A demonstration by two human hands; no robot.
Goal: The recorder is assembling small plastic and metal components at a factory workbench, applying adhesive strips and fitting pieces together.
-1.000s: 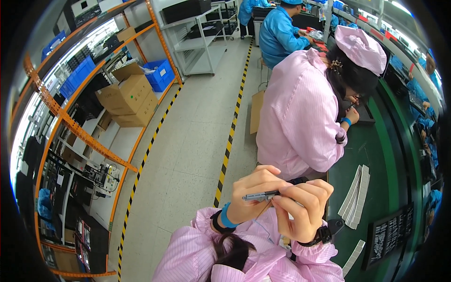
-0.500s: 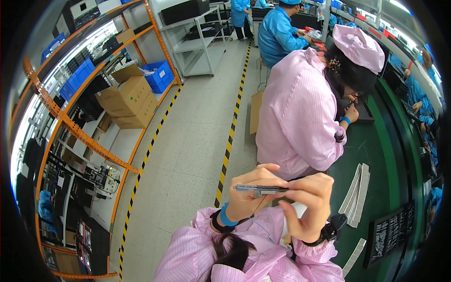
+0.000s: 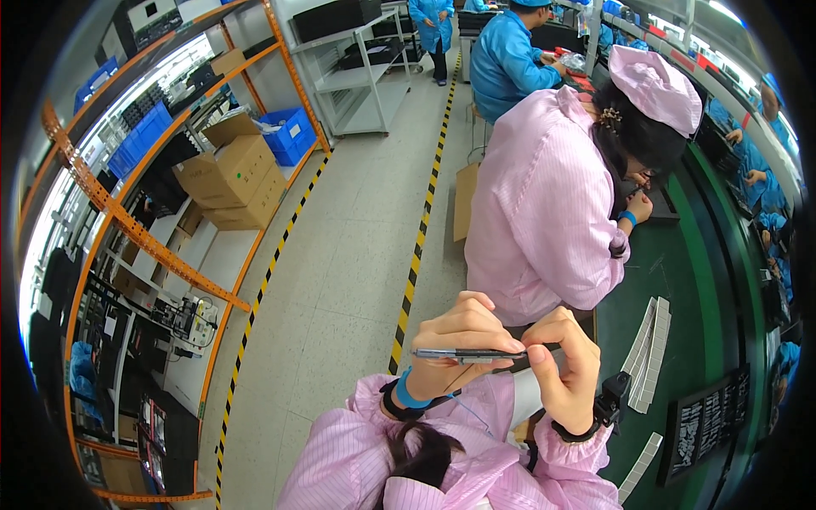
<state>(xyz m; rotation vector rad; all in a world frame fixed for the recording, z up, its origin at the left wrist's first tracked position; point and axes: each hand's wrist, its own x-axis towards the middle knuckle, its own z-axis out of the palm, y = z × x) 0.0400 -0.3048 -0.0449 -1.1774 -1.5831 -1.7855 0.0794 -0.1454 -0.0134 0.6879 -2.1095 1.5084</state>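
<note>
In front of my chest I hold a thin flat grey-and-black piece (image 3: 450, 353), like a slim phone-sized device seen edge-on. My left hand (image 3: 463, 327) is closed around it, with the fingers over the far side. At its right end, the thumb and forefinger of my right hand (image 3: 568, 370) are pinched together against the edge. Something dark shows between those right fingers, too small to name. A blue wrist strap (image 3: 413, 393) with a thin cord circles my left wrist; a black device (image 3: 610, 398) is strapped on the right one.
Beside me, a co-worker in pink (image 3: 535, 195) bends over the green bench (image 3: 680, 280). Strips of pale labels (image 3: 648, 353) and a black tray of small parts (image 3: 704, 421) lie on it. Orange shelving (image 3: 153, 246) with cartons (image 3: 225, 174) stands left across the aisle.
The piece has come down slightly and tilted, showing more of its dark face. My right hand has shifted from gripping over its right part to a fingertip pinch at its end.
</note>
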